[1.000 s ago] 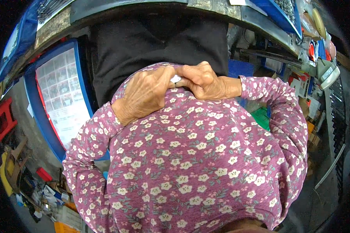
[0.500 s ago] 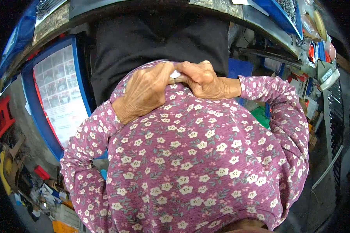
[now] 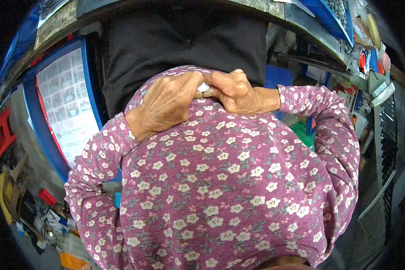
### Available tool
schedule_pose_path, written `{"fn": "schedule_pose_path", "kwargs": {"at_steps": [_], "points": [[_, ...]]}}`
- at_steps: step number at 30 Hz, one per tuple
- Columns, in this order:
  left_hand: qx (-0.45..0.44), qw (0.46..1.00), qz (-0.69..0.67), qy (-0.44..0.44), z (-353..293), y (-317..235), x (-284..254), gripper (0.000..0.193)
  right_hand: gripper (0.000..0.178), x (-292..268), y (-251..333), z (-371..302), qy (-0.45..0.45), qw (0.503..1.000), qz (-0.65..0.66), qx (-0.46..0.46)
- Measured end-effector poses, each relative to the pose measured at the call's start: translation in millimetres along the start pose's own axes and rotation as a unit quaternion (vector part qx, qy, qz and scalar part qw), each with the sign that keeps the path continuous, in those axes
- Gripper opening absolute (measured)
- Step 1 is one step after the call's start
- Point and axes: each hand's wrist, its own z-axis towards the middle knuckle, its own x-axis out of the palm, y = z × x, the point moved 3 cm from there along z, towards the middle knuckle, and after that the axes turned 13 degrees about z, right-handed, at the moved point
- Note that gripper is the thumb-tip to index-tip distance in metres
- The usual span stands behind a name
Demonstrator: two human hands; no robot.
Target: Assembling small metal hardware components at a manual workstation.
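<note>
Both my hands meet at my belly, in front of the purple flowered shirt [image 3: 220, 180]. My left hand [image 3: 170, 102] is closed, its fingertips pinching from the left. My right hand [image 3: 236, 92] is closed too, with curled fingers pressing in from the right. Between the fingertips a small white piece [image 3: 204, 87] shows; it could be a scrap of cloth or plastic, and most of it is hidden by the fingers. Behind the hands, dark trousers [image 3: 189, 54] cover my lap.
The workbench edge [image 3: 54, 29] runs across the top. A blue tray of small metal parts [image 3: 335, 15] stands at the upper right. On the left leans a blue-framed sheet with pictures [image 3: 67, 96]. A red plastic piece [image 3: 3, 135] and a green basket [image 3: 301, 130] are lower down.
The hands keep the same pinch at my belly, and the white piece stays between them. My left wrist and elbow have shifted slightly outward to the left; the view has moved a little.
</note>
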Motion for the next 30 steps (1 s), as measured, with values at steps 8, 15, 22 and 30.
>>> {"fn": "schedule_pose_path", "kwargs": {"at_steps": [8,15,22,30], "points": [[-0.005,1.000,0.007,-0.022,3.2,-0.1,1.3,0.012,0.013,-0.4,-4.4,0.6,-0.010,1.000,0.009,0.010],[-0.008,0.999,0.015,-0.038,1.4,0.5,-0.4,0.012,0.013,-1.0,-3.5,2.1,-0.019,1.000,-0.009,0.019],[-0.007,0.998,0.058,-0.036,0.1,1.8,-2.2,0.013,0.023,-2.2,-2.0,4.0,-0.031,0.999,-0.027,-0.012],[0.001,0.997,0.067,-0.028,-6.1,2.5,0.8,0.014,0.023,-0.2,0.4,2.6,-0.020,1.000,-0.015,-0.012]]}}
